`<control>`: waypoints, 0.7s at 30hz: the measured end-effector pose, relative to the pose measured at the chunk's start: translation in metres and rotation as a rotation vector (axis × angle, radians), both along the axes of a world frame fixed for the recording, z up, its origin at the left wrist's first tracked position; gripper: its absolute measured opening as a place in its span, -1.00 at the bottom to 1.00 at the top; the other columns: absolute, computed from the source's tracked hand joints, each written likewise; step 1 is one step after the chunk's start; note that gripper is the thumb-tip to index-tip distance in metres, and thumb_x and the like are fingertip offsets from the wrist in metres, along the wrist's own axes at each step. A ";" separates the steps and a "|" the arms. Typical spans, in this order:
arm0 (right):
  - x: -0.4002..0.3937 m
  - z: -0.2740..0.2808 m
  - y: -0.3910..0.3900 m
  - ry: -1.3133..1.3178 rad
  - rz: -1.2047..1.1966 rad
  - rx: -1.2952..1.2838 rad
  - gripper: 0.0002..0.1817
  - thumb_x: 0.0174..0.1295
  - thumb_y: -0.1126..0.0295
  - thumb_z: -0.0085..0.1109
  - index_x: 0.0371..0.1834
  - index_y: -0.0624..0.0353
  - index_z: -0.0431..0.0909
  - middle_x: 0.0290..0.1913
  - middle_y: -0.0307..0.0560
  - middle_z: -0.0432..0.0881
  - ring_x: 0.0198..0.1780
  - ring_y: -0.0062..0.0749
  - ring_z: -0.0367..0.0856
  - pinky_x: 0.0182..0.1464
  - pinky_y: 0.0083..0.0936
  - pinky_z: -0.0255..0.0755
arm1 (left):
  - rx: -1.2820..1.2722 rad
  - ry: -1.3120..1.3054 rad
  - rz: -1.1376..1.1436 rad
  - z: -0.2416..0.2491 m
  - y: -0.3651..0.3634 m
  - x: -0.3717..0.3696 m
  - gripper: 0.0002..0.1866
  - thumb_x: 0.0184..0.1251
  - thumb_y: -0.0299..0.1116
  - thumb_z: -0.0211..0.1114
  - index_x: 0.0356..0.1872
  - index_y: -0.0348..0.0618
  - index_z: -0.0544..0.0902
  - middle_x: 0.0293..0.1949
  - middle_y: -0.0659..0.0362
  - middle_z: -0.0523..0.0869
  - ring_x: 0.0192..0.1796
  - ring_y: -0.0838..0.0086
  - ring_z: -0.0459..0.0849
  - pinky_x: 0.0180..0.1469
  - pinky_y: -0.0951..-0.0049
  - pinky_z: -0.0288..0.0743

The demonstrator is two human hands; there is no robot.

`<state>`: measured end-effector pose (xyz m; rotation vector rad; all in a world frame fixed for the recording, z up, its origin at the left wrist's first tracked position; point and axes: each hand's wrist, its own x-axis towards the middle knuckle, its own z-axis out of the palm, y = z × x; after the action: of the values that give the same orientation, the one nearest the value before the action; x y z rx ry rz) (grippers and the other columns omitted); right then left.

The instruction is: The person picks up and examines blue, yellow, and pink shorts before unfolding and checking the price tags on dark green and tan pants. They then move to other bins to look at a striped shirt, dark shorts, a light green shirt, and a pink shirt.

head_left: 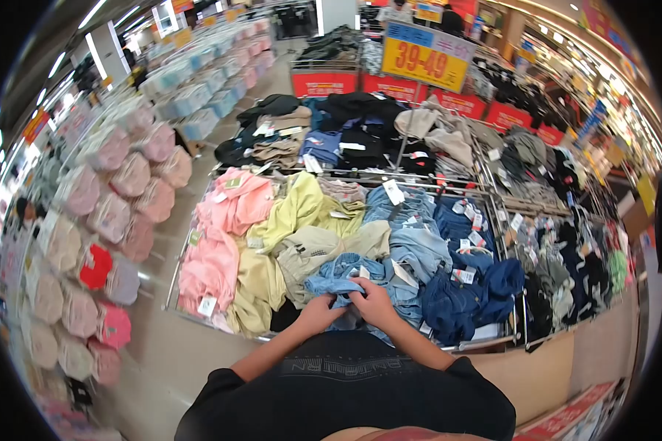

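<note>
Both hands are at the near edge of a metal-framed display bin, on a piece of light blue denim (332, 285). My left hand (321, 312) has its fingers closed on the denim's left part. My right hand (373, 300) grips the same denim at its right, thumb on top. Around them lie a beige garment (312, 251), light blue jeans (418, 250) with white tags, and dark blue jeans (452, 305) to the right. Yellow-green clothes (298, 209) and pink clothes (213, 257) are heaped on the left.
A price sign (427, 57) stands on a pole behind the bin. Black and beige clothes (357, 125) fill the bin beyond. Racks of packaged pastel items (110, 213) line the left aisle (162, 323). Another clothes bin (566, 272) adjoins at right. People are partly visible at the far top.
</note>
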<state>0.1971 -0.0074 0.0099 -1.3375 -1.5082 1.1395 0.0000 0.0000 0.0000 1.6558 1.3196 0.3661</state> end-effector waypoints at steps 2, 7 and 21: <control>0.015 0.001 -0.015 -0.070 -0.080 -0.016 -0.67 0.42 0.35 0.17 0.18 0.22 0.61 -0.17 -0.12 0.77 -0.20 -0.48 0.72 -0.11 -0.50 0.56 | 0.064 -0.217 -0.068 -0.004 -0.006 0.007 -0.55 0.36 -0.07 0.34 0.02 -0.28 0.70 -0.17 -0.12 0.78 -0.11 0.11 0.77 -0.07 0.19 0.56; -0.003 0.007 0.003 0.128 -0.328 -0.087 -0.56 0.43 0.25 0.18 0.30 0.18 0.50 -0.22 -0.05 0.77 -0.25 -0.43 0.72 -0.14 -0.45 0.57 | 0.008 -0.227 -0.124 0.026 0.043 -0.013 -0.63 0.40 -0.16 0.34 0.03 -0.25 0.69 -0.14 -0.02 0.79 -0.08 0.17 0.76 0.03 0.28 0.56; 0.015 0.043 -0.008 -0.136 -0.140 -0.044 -0.61 0.44 0.11 0.19 0.12 0.17 0.65 -0.10 0.01 0.75 -0.15 -0.27 0.73 -0.07 -0.37 0.58 | 0.120 -0.154 -0.123 0.038 0.031 0.022 -0.59 0.39 -0.14 0.32 0.11 -0.20 0.66 -0.07 -0.11 0.76 0.00 0.00 0.74 0.04 0.21 0.56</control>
<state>0.2118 -0.0154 0.0527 -1.5519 -1.4668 1.0163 0.0219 0.0312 0.0376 1.7622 1.0946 0.4967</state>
